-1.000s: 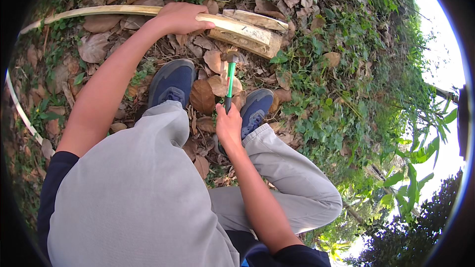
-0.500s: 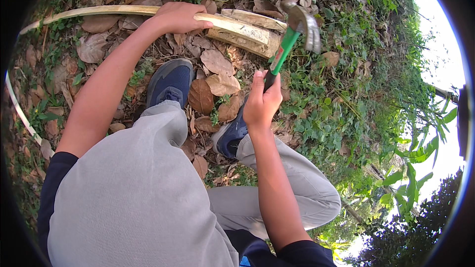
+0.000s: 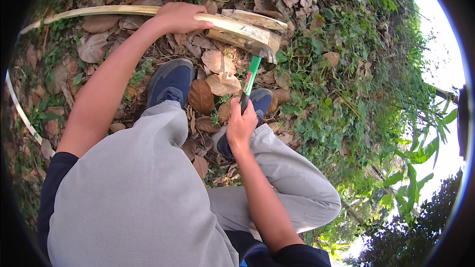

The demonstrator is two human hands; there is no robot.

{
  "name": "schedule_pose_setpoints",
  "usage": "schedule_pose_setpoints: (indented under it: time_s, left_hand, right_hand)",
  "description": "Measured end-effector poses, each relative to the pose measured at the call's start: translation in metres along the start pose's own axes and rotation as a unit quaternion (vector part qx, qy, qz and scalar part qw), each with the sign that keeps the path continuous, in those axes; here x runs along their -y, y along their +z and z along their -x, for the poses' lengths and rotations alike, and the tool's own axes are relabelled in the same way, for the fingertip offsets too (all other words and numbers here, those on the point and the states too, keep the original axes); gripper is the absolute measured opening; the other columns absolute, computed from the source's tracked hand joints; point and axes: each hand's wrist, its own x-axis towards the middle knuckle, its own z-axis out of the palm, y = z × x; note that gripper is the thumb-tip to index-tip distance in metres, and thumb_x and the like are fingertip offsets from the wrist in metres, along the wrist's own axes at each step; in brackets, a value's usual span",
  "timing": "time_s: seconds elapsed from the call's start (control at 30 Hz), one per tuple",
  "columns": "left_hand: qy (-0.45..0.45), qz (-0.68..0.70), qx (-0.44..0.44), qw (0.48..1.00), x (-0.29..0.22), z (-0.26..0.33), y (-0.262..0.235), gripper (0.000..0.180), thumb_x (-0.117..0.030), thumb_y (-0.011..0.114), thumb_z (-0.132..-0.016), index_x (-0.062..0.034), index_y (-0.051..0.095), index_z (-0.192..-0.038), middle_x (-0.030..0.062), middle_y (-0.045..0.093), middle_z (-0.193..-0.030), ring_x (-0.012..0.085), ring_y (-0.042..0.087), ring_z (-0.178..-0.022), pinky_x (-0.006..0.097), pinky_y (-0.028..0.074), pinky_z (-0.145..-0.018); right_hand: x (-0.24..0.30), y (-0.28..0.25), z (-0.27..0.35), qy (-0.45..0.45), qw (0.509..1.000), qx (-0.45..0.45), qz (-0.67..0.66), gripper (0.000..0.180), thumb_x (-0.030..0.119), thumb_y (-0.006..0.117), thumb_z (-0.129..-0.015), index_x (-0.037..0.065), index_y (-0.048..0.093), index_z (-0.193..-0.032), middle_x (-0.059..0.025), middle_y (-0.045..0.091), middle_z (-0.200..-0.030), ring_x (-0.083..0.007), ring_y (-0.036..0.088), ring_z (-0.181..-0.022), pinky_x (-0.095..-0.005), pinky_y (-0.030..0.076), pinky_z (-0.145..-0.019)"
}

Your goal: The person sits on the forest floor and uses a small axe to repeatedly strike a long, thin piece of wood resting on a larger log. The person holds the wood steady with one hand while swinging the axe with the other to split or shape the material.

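A: How will that claw hammer (image 3: 253, 69) handle?

B: Head-heavy, I'd say: steel head, stiff green shaft with a dark grip at the bottom. The right hand (image 3: 241, 127) has its fingers wrapped tight round that grip, low down, which looks the best place for swing. The head sits against the stacked wooden pieces (image 3: 246, 30) lying on the ground.

A: And the wood?

B: A long, curved pale strip (image 3: 106, 12), rigid but likely springy along its length. The left hand (image 3: 178, 17) clamps down on it just beside the stacked end, fingers closed over the top.

A: Anything in the way?

B: Both blue shoes (image 3: 170, 83) sit close under the hammer, dry leaves (image 3: 217, 74) could slip underfoot, and a thin white strip (image 3: 20, 113) curves along the left.
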Motion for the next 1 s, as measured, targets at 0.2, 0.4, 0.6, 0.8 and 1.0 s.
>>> schedule_pose_setpoints:
  time_s: [0.2,0.4,0.6,0.8,1.0]
  left_hand:
    - [-0.001,0.002,0.01,1.0,0.001,0.0,0.0,0.064,-0.072,0.054,-0.091,-0.0211,0.068,-0.126,0.0071,0.074,-0.113,0.0299,0.069,-0.108,0.046,0.053,-0.091]
    - [-0.003,0.0,0.003,1.0,0.0,0.002,-0.001,0.062,-0.071,0.055,-0.091,-0.021,0.067,-0.126,0.0073,0.074,-0.112,0.0305,0.069,-0.108,0.046,0.053,-0.09]
    - [0.001,0.004,0.019,1.0,-0.005,0.003,-0.006,0.066,-0.071,0.055,-0.091,-0.0212,0.067,-0.131,0.0074,0.074,-0.116,0.0302,0.069,-0.111,0.047,0.053,-0.093]
    - [-0.006,0.0,0.014,1.0,0.001,0.0,-0.001,0.066,-0.071,0.053,-0.091,-0.0212,0.067,-0.131,0.008,0.073,-0.118,0.0298,0.068,-0.113,0.047,0.053,-0.094]
    - [-0.003,0.007,0.024,1.0,-0.003,0.003,-0.005,0.063,-0.071,0.053,-0.091,-0.0214,0.067,-0.128,0.0076,0.073,-0.116,0.0301,0.068,-0.111,0.047,0.052,-0.093]
  right_hand:
    - [0.072,-0.021,-0.029,-0.176,0.957,-0.023,-0.229,0.014,0.016,0.059,-0.105,0.007,0.051,-0.098,0.0057,0.045,-0.069,0.0003,0.037,-0.053,-0.02,0.027,-0.044]
    - [0.067,-0.016,-0.045,-0.08,0.994,0.04,0.058,0.024,0.021,0.062,-0.099,0.0,0.057,-0.088,-0.0023,0.054,-0.065,-0.0113,0.048,-0.058,-0.0325,0.038,-0.053]
    - [-0.03,-0.002,-0.023,0.034,0.997,0.046,0.059,0.025,0.023,0.063,-0.097,0.0,0.058,-0.088,-0.0041,0.057,-0.067,-0.0134,0.051,-0.06,-0.0342,0.042,-0.057]
    - [-0.006,-0.014,-0.015,0.016,0.999,0.019,0.045,0.022,0.02,0.061,-0.099,0.0,0.06,-0.09,-0.0101,0.058,-0.065,-0.0186,0.055,-0.058,-0.0367,0.043,-0.058]
    - [0.081,-0.033,-0.028,-0.087,0.974,-0.047,-0.205,0.019,0.017,0.062,-0.102,0.002,0.056,-0.091,0.0049,0.053,-0.07,-0.0041,0.044,-0.06,-0.0253,0.035,-0.053]
